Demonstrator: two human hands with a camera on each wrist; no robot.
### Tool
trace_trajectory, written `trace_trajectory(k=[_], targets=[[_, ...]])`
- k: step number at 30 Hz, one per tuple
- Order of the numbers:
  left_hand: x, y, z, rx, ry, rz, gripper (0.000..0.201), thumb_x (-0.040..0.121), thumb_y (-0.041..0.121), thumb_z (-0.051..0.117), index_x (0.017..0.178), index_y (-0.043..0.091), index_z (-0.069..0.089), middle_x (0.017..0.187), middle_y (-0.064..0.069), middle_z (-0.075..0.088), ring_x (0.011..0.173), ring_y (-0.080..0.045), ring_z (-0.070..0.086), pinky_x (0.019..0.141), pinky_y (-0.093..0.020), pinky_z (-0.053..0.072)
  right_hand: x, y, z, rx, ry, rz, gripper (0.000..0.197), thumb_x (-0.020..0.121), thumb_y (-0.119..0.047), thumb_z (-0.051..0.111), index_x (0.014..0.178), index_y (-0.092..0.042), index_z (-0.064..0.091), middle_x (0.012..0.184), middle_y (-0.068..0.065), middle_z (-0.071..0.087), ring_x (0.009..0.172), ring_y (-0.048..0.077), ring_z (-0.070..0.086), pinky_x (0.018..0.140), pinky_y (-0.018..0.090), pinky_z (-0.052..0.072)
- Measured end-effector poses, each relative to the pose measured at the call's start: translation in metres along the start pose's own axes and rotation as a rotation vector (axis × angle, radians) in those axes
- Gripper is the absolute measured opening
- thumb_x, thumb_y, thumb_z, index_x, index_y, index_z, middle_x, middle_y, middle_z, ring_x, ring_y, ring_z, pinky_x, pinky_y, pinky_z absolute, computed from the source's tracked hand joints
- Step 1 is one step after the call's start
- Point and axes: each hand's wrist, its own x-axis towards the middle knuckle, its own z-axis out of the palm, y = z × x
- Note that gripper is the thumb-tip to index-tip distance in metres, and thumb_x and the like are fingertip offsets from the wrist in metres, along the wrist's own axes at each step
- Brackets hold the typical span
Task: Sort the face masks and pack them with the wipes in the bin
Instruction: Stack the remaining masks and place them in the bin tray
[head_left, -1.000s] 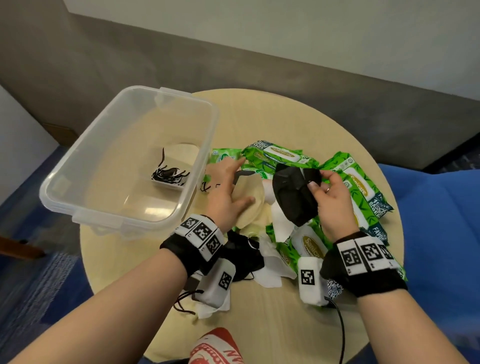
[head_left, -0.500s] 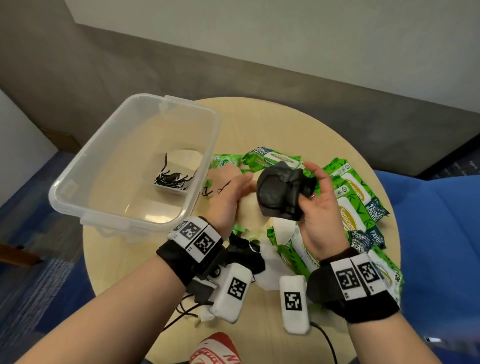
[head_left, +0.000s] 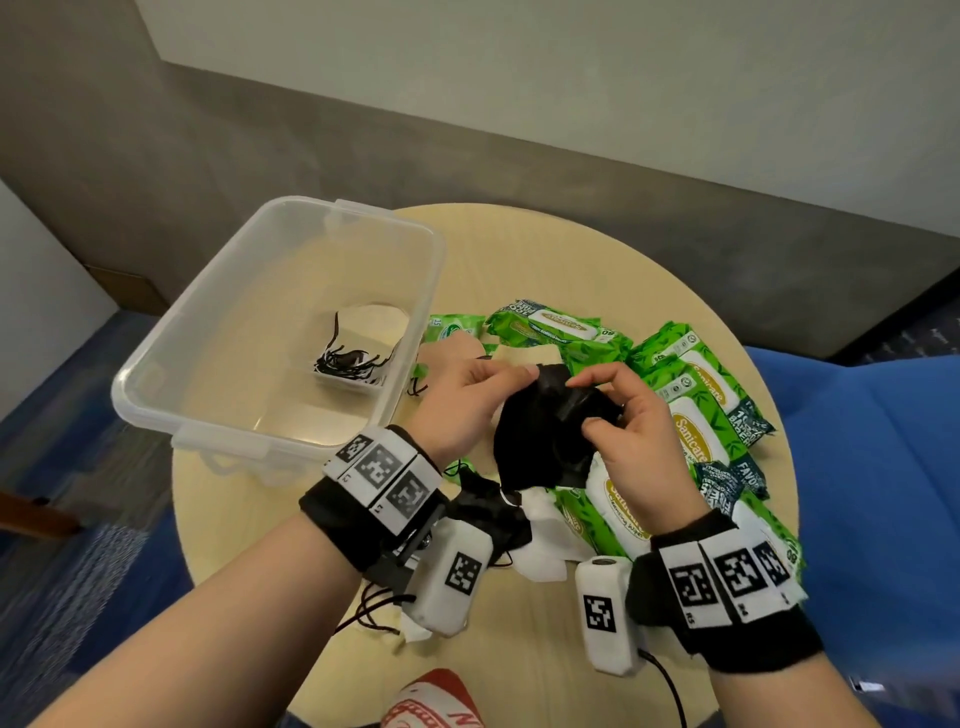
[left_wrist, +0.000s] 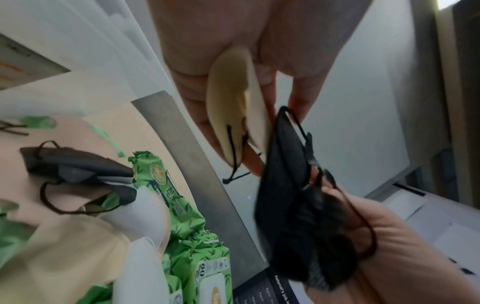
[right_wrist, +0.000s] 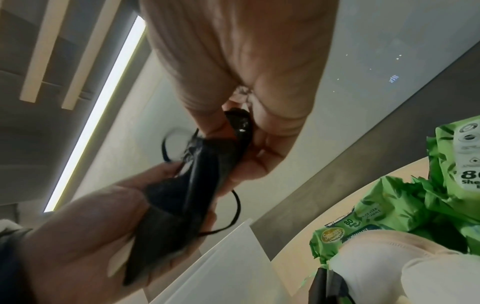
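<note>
A black face mask (head_left: 545, 436) is held up between both hands above the heap of packs, near the middle of the round surface (head_left: 545, 270). The left hand (head_left: 462, 402) pinches its upper left edge between thumb and fingers; in the left wrist view the same hand also keeps a folded beige mask (left_wrist: 233, 107) tucked against its palm, black ear loops dangling. The right hand (head_left: 628, 421) grasps the black mask's right side, fingers curled round the fabric, one ear loop hanging loose in the right wrist view. Beneath and to the right lie green wipe packs (head_left: 691, 410), several overlapping, with white masks (head_left: 540, 545) and another black mask (head_left: 493, 514) among them close to the person. To the left sits the clear plastic bin (head_left: 156, 384), partly overhanging the surface's edge, holding a beige mask (head_left: 376, 322) and a tangle of black loops (head_left: 348, 361) near its right wall. A blue seat (head_left: 872, 493) is at the right.
</note>
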Motion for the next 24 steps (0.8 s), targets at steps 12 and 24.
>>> trace_trajectory(k=[12,24], targets=[[0.0,0.005,-0.01,0.063,0.106,0.103,0.016,0.093,0.007,0.052,0.092,0.006,0.068,0.078,0.001,0.067,0.073,0.0,0.061,0.071,-0.011,0.046,-0.014,0.013,-0.016,-0.356,-0.157,-0.001,0.05,0.072,0.018,0.042,0.067,-0.026,0.066,0.086,-0.001,0.056,0.075,0.015,0.06,0.065,0.022,0.049],[-0.011,0.018,0.001,0.132,-0.045,0.203,0.024,0.092,0.003,0.051,0.085,0.019,0.066,0.066,0.018,0.067,0.068,0.007,0.06,0.066,-0.008,0.043,0.002,-0.021,0.003,-0.282,0.027,-0.06,0.033,0.071,-0.011,0.077,0.095,-0.024,0.058,0.082,-0.006,0.064,0.083,0.011,0.06,0.078,0.031,0.049]])
